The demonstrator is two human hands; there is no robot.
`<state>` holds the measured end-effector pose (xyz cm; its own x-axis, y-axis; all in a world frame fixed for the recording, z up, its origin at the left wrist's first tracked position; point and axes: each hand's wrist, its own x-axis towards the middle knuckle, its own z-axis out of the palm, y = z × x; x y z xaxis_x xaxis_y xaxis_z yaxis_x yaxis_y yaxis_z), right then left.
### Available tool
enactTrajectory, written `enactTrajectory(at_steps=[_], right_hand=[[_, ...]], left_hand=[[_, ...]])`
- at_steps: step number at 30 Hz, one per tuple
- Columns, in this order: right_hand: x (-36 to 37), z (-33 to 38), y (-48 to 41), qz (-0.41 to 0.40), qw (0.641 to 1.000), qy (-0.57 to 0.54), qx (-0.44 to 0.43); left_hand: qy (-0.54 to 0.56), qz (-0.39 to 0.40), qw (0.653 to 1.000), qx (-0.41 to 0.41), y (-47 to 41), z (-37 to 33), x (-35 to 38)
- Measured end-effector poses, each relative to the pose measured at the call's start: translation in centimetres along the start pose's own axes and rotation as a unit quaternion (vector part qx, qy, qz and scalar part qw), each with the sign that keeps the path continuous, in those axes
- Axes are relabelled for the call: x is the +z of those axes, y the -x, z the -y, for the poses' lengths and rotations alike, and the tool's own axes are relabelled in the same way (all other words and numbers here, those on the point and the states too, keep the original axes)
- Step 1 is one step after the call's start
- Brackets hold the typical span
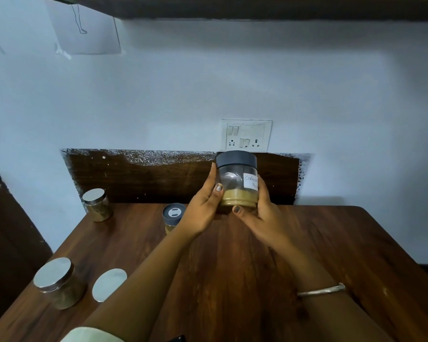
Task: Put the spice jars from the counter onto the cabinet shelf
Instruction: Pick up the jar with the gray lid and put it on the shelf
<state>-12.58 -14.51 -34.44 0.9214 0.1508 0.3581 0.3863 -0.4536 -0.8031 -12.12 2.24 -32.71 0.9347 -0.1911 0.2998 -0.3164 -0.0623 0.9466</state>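
Both hands hold a clear jar (236,178) with a dark grey lid, a white handwritten label and brownish powder at its bottom, lifted just above the wooden counter (307,255). My left hand (204,208) grips its left side, thumb on the front. My right hand (262,213) grips its right side and base. On the counter stand a small grey-lidded jar (173,217), a silver-lidded jar (98,204) at the back left, and two silver-lidded jars (58,282) (109,283) at the front left. The dark underside of a cabinet (257,7) runs along the top.
A white wall with a switch and socket plate (246,135) rises behind the counter, above a dark wooden backsplash (146,178). A bracelet (321,290) circles my right wrist. A dark surface (5,230) lies left of the counter.
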Motion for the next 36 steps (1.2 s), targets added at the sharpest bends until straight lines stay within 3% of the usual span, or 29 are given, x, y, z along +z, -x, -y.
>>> enactTrajectory(at_steps=[4,7,11,16,25,36], right_hand=[[0.3,0.1,0.1,-0.016,0.999,0.034,-0.030],[0.5,0.1,-0.1,-0.008,0.997,0.062,-0.044],[0.2,0.2,-0.2,0.006,0.998,-0.059,0.002],[-0.5,0.6,-0.4,0.037,0.997,-0.069,0.018],[-1.6,1.2,0.2,0.003,0.999,-0.032,0.008],[-2.3,1.2,0.2,0.026,0.999,-0.040,0.014]], left_hand=[[-0.076,0.013,0.997,0.007,0.2,-0.3,-0.1],[-0.056,0.023,0.998,-0.005,0.5,-0.3,0.0],[-0.009,0.022,1.000,0.000,0.9,0.0,-0.3],[-0.008,0.047,0.999,-0.002,1.3,0.2,0.1],[-0.168,0.052,0.983,0.057,1.0,0.1,0.5],[-0.208,0.055,0.972,0.097,0.7,0.1,1.1]])
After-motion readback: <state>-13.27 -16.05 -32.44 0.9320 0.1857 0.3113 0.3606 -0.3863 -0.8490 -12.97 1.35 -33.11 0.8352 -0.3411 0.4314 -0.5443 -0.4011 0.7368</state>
